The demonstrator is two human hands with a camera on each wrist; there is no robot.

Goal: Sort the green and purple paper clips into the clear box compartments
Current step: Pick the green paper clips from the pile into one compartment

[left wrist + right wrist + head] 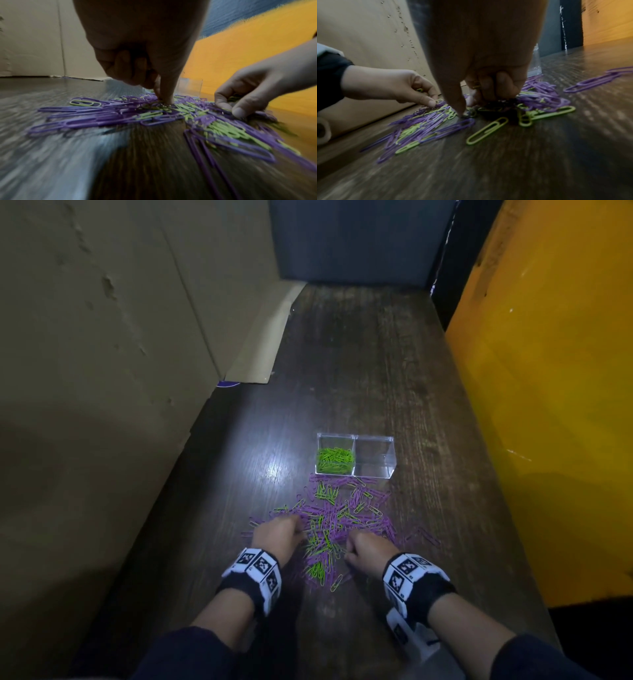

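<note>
A mixed pile of purple and green paper clips (337, 520) lies on the dark wood table, just in front of the clear two-compartment box (355, 440). The box's left compartment holds green clips (334, 461); its right compartment (375, 457) looks empty. My left hand (297, 529) is at the pile's left side, fingers curled, thumb and index (163, 100) pinching down into the clips, with a green clip (419, 89) tucked in its fingers. My right hand (349, 550) is at the pile's near right, curled round green clips (234, 98), its thumb (459, 109) down on the pile.
A cardboard wall (102, 354) runs along the left and a yellow panel (548, 405) along the right, leaving a narrow table strip. A dark panel (356, 237) closes the far end. A few stray purple clips (428, 537) lie right of the pile.
</note>
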